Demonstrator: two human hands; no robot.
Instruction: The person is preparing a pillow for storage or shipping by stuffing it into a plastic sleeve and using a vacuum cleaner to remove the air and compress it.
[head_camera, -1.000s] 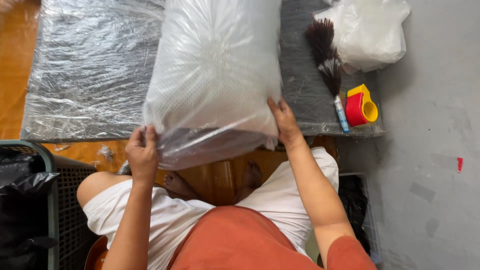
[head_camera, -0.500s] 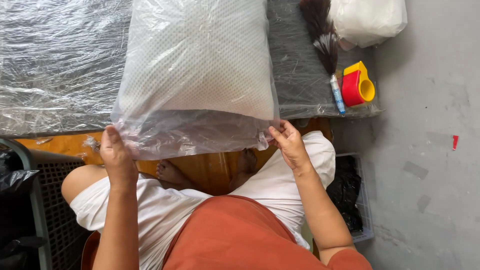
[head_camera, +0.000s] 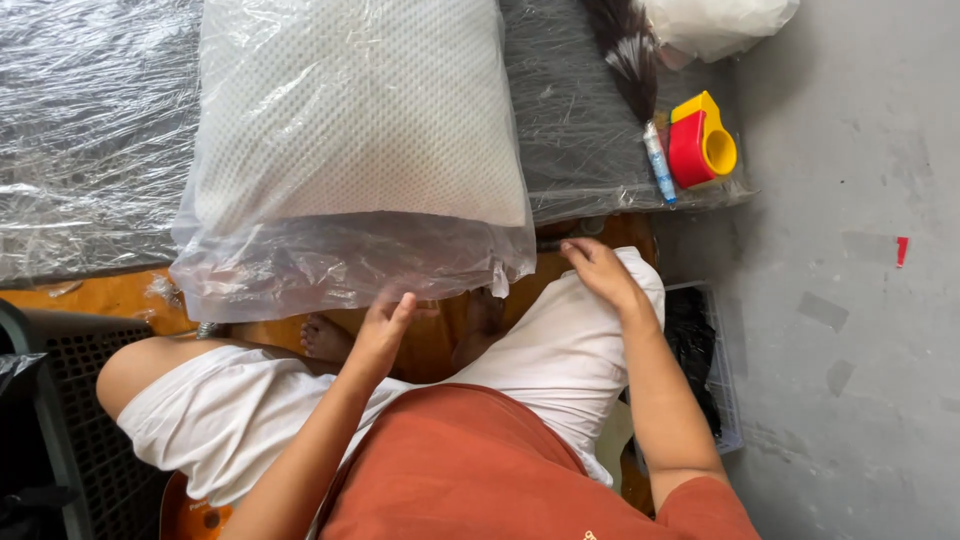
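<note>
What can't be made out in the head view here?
- Pillow in clear bag: far end cut by top edge.
- Left hand: fingertips hidden under bag's open end.
- White bag: mostly cut off at top.
- Duster: upper part out of frame.

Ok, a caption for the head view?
Left hand touches the bagged pillow's open plastic edge; right hand rests on knee.

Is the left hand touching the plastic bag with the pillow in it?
Touching. The head view shows the left hand with its fingertips on the loose bottom edge of the plastic bag.
</note>
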